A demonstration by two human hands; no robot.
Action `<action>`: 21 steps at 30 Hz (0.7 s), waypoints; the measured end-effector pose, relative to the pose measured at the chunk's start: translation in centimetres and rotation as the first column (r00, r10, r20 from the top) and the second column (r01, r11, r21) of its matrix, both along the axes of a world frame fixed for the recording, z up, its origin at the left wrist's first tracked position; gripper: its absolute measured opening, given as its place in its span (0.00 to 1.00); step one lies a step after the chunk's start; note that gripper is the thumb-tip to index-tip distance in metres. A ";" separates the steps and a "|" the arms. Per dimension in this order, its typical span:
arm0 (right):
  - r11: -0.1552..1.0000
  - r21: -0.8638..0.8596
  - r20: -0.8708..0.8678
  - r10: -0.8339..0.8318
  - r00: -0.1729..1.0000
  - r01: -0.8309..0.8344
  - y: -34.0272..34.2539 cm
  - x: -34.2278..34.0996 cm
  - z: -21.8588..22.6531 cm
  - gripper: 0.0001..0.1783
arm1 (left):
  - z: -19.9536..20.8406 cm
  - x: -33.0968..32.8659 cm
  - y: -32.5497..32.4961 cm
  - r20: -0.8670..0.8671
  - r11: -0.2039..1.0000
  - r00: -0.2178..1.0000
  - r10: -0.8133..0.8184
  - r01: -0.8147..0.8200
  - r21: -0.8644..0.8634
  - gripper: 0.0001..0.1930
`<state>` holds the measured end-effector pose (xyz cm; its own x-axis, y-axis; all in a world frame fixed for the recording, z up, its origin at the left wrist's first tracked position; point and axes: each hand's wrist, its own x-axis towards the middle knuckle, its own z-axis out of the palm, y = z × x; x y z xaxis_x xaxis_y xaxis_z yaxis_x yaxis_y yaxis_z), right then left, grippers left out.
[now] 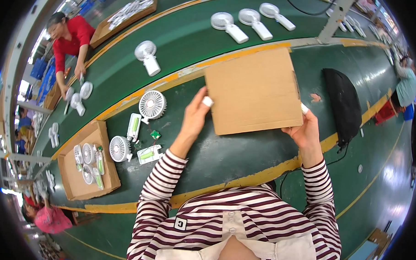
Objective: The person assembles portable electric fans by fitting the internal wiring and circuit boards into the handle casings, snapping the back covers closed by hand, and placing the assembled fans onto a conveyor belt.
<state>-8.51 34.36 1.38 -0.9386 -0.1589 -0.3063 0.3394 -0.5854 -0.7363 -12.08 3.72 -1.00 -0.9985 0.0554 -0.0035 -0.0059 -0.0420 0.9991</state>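
I hold a shallow brown cardboard box (255, 92) above the workbench, its broad flat face up and slightly tilted. What lies behind that face is hidden. My left hand (194, 118) grips its left edge, with a white wrap on the thumb. At the lower right corner, my right hand (305, 129) grips it too, its thumb also wrapped in white. Left of my left hand lie a round white fan head (152, 105), another fan head (120, 149), opened handles with green batteries (134, 126) and a small green circuit board (155, 134).
A cardboard tray (65, 177) with fan parts sits at the bench's left. Beyond a yellow-edged rail, a green conveyor (188, 42) carries white handheld fans (230, 27). A black pouch (341, 105) lies on the right. Across the belt, a person in red (76, 38) handles fans.
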 end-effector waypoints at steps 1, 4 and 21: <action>0.997 -0.049 0.097 -0.053 0.994 0.058 -0.2 -0.1 -0.6 0.21 | -0.1 -0.1 0.4 0.019 0.998 1.000 -0.022 0.023 -0.060 0.26; 0.975 -0.092 0.283 -0.168 0.944 0.201 -1.0 0.0 -1.7 0.19 | 0.8 0.4 1.7 -0.140 0.999 0.989 -0.040 0.039 -0.008 0.26; 0.757 0.651 -0.705 0.574 0.417 0.060 -6.2 2.2 8.5 0.13 | 9.5 8.6 -12.1 0.251 0.895 0.926 -0.282 0.159 0.417 0.39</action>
